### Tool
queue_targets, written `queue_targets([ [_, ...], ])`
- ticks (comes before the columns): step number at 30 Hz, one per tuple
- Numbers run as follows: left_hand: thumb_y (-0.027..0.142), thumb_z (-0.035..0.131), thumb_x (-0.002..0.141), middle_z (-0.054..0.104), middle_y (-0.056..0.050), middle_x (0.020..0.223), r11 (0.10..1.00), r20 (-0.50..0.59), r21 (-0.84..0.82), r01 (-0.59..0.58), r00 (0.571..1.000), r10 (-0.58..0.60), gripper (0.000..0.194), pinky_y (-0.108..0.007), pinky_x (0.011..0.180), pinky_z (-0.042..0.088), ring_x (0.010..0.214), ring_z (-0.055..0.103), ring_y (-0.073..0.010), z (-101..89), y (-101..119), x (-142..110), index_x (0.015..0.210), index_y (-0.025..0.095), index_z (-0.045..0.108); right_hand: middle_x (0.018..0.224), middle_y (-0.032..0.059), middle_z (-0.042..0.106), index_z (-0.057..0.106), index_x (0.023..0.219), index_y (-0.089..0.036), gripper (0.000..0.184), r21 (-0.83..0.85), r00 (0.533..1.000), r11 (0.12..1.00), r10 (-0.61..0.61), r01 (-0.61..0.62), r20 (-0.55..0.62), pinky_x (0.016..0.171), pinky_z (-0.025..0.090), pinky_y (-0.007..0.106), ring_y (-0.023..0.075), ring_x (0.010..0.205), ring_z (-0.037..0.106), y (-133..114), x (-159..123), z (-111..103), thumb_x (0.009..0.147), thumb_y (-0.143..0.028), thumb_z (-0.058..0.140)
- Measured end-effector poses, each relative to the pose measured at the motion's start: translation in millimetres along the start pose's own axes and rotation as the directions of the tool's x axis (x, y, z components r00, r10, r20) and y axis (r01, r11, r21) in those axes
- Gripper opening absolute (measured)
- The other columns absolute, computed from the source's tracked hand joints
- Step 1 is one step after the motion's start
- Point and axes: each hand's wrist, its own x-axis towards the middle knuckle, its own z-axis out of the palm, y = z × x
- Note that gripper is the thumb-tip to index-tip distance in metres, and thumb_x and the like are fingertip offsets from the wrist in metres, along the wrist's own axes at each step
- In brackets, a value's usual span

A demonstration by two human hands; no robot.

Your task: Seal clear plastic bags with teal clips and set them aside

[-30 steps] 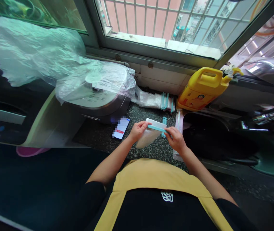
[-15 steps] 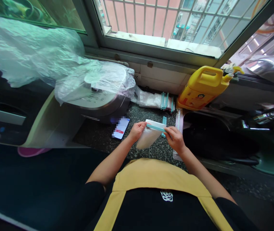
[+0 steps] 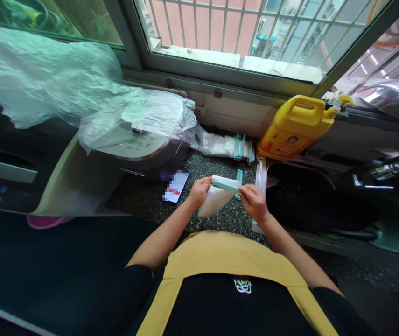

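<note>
My left hand (image 3: pixel 200 192) and right hand (image 3: pixel 254 202) pinch opposite ends of a teal clip strip (image 3: pixel 226 186) across the mouth of a clear bag (image 3: pixel 213 200), frame centre. Bag contents unclear, maybe something pale. Phone (image 3: pixel 176 187) lies left of it.

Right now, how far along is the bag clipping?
Looks done: clear plastic bags with teal clips by the tiled wall. In hand: translucent plastic bag, slim teal clip near its top, between left hand and right hand. Apparently left: loose teal clips on the speckled counter.
</note>
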Motion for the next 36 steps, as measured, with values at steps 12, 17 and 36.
queue_targets([
  [12,0.066,0.074,0.047,0.060,0.001,0.055,0.999,-0.012,-0.023,0.023,1.000,-0.023,0.056,-0.022,0.053,0.036,0.053,0.048,-0.0096,3.0,6.7,-1.8,0.063,0.013,0.064,0.086,0.0087,0.066,0.064,0.110,-0.021,0.026,0.035,0.999,0.999,-0.032,0.033,-0.024,0.067,0.055,0.035,0.0195,0.079,0.063,-0.6,0.9,-0.4,0.087,-0.016,0.053],
  [17,0.062,0.073,0.053,0.059,0.001,0.055,0.999,-0.023,-0.014,0.036,0.999,-0.037,0.050,-0.022,0.052,0.036,0.052,0.047,-0.0096,2.6,7.1,-2.4,0.064,0.014,0.064,0.087,0.0084,0.066,0.064,0.111,-0.023,0.027,0.017,1.000,0.999,-0.027,0.028,-0.014,0.068,0.056,0.035,0.0195,0.079,0.063,-1.8,1.8,-1.5,0.088,-0.017,0.052],
  [36,0.052,0.071,0.066,0.062,0.000,0.056,0.996,-0.070,-0.071,0.050,0.996,-0.055,0.039,-0.024,0.054,0.041,0.051,0.053,-0.0112,0.4,5.2,-2.4,0.067,0.013,0.065,0.088,0.0082,0.067,0.062,0.114,-0.023,0.029,-0.002,0.998,0.998,-0.068,0.068,0.007,0.071,0.055,0.036,0.0194,0.080,0.063,-4.0,4.8,-0.9,0.088,-0.016,0.051],
])
